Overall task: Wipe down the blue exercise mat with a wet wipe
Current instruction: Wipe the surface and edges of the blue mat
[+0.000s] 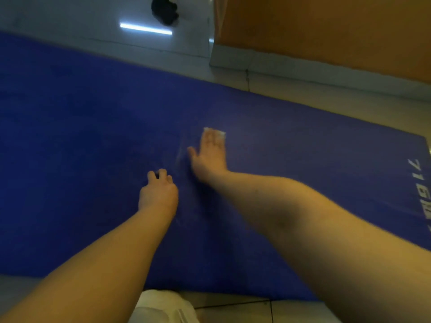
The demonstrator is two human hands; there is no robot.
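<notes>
One wide head-worn camera looks forward and down from close above the mat, which fills most of the frame. The view is tilted: floor and wall run slantwise along the top.

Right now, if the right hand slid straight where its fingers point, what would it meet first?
Only bare blue mat ahead of the right hand and its wet wipe; beyond the mat's far edge, probably the pale floor.
</notes>
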